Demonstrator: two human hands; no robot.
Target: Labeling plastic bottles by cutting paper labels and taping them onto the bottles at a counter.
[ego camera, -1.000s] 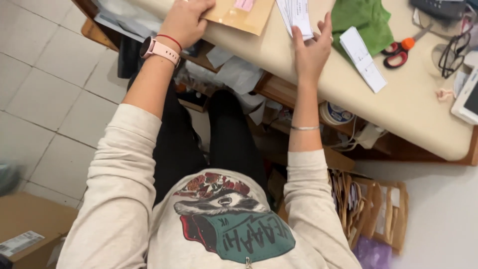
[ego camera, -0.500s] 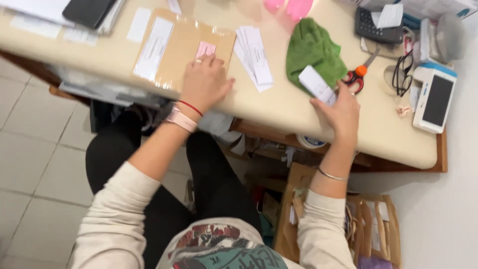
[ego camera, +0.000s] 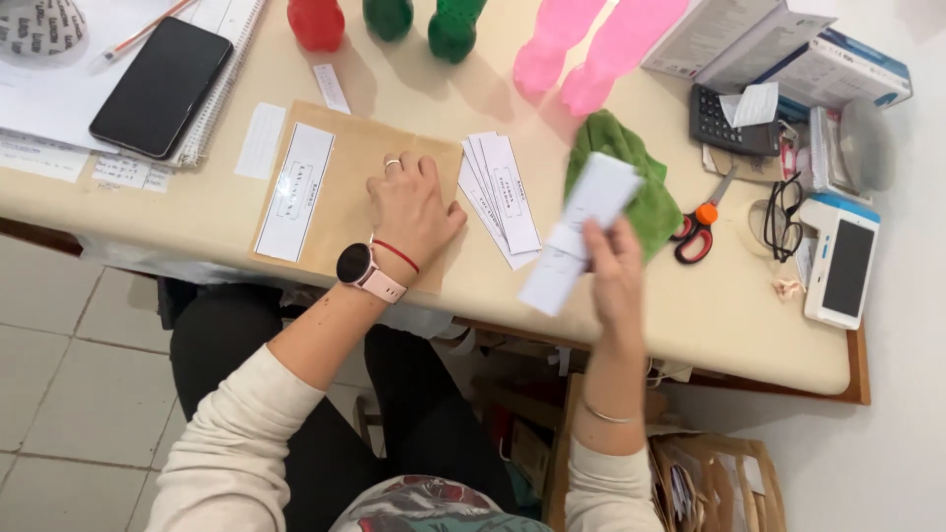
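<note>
- Pale tiles cover the floor [ego camera: 59,365], and a cream bench [ego camera: 690,315] with a wooden edge stands on it.
- One left hand [ego camera: 409,207] lies flat on one brown envelope [ego camera: 345,187]. Its fingers are spread out and grasp nothing.
- One long white label [ego camera: 296,192] is stuck on the envelope, left of that hand.
- One right hand [ego camera: 613,271] is lifted above the bench. Its fingers pinch one white paper strip [ego camera: 581,232], which hangs in the air in front of one green cloth [ego camera: 631,172].
- A small fan of white strips [ego camera: 501,197] lies between the two hands. I count about four, but they overlap.
- One pair of scissors [ego camera: 702,219] with orange and red handles lies right of the cloth.
- One pair of black glasses [ego camera: 783,212] lies near one white device with a dark screen [ego camera: 843,261].
- One black phone [ego camera: 163,87] rests on a notebook at the far left.
- Far back stand one red thing [ego camera: 315,22], two green things [ego camera: 434,22] and two pink things [ego camera: 591,49].
- One black calculator [ego camera: 724,123] lies by some boxes.
- One brown paper bag [ego camera: 709,483] stands on the floor under the bench.
</note>
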